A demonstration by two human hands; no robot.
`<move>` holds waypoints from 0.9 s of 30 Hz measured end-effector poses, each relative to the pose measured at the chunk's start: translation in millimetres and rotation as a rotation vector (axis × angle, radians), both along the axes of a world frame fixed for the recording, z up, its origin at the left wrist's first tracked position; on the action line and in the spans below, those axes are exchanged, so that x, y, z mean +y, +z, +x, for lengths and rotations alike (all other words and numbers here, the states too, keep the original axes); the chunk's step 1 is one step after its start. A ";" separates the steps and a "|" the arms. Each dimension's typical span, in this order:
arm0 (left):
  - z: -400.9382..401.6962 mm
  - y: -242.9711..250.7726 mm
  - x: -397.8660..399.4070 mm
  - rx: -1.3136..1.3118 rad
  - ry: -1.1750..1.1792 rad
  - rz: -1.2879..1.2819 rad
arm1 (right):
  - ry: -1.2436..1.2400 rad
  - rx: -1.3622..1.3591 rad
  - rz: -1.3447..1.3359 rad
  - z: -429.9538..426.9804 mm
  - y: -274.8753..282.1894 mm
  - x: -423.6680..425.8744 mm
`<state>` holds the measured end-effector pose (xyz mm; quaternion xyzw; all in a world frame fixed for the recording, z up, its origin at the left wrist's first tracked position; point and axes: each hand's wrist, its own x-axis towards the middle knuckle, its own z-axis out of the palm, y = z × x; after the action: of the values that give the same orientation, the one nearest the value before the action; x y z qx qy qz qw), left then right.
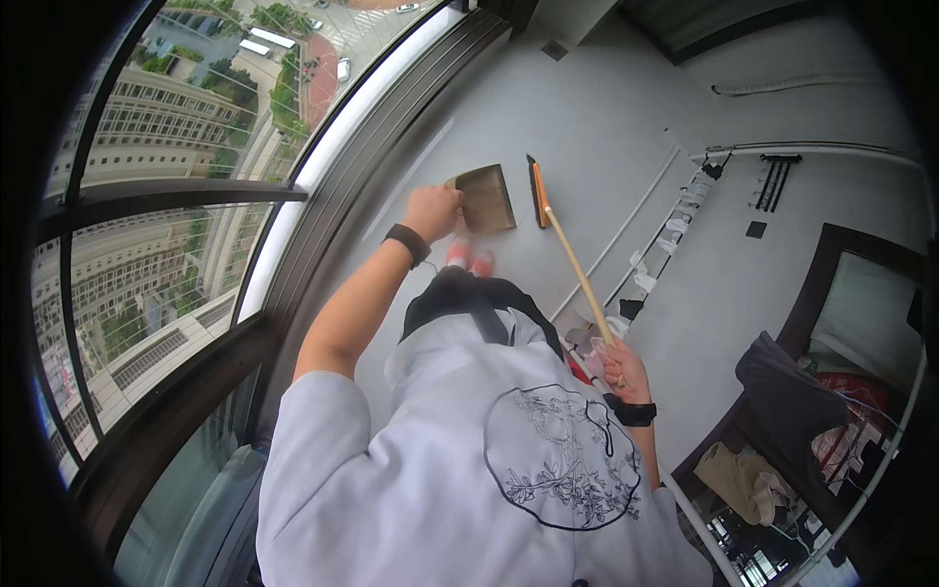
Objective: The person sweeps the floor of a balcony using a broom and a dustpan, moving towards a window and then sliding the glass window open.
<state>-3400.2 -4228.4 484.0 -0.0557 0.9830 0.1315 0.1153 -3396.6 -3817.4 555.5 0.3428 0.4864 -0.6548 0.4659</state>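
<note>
My left hand [434, 213] is closed at the near left edge of a brown dustpan [487, 199]; the part inside the fist is hidden. The pan lies in front of my feet in pink slippers [469, 257], and I cannot tell whether it touches the floor. My right hand [625, 370] grips the upper end of a broom's pale wooden handle [583, 279]. The broom's orange head with dark bristles [539, 194] is just right of the dustpan, apart from it. Both wrists wear black bands.
A window with dark frame and rails [176, 202] runs along the left, high above a street. On the right, small laundry [675, 227] hangs from a rail beside the wall. More clothes [792, 385] hang lower right near a door. A floor drain [554, 50] lies far ahead.
</note>
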 end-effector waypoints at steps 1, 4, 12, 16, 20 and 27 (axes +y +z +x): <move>8.4 -0.1 -0.3 -0.009 0.027 0.005 | 0.026 0.055 0.090 -16.5 -2.6 -2.6; 29.4 11.8 -10.6 0.038 0.089 0.039 | 0.141 0.194 0.262 -63.3 -12.9 -25.1; 87.4 26.9 -11.9 -0.074 0.223 0.033 | 0.398 0.431 0.579 -155.8 -100.9 -45.3; 103.3 19.6 -14.8 -0.090 0.247 0.017 | 0.616 0.434 0.748 -133.8 -135.8 -44.0; 123.7 9.6 -4.3 -0.138 0.267 -0.008 | 0.683 0.354 0.594 -55.4 -93.5 -51.1; 137.2 3.2 -4.9 -0.090 0.305 -0.014 | 0.718 0.023 0.293 7.0 -21.5 -84.1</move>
<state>-3263.0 -4233.3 487.2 -0.2111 0.9578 0.1381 0.1375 -3389.6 -3901.5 534.0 0.2065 0.6689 -0.3776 0.6061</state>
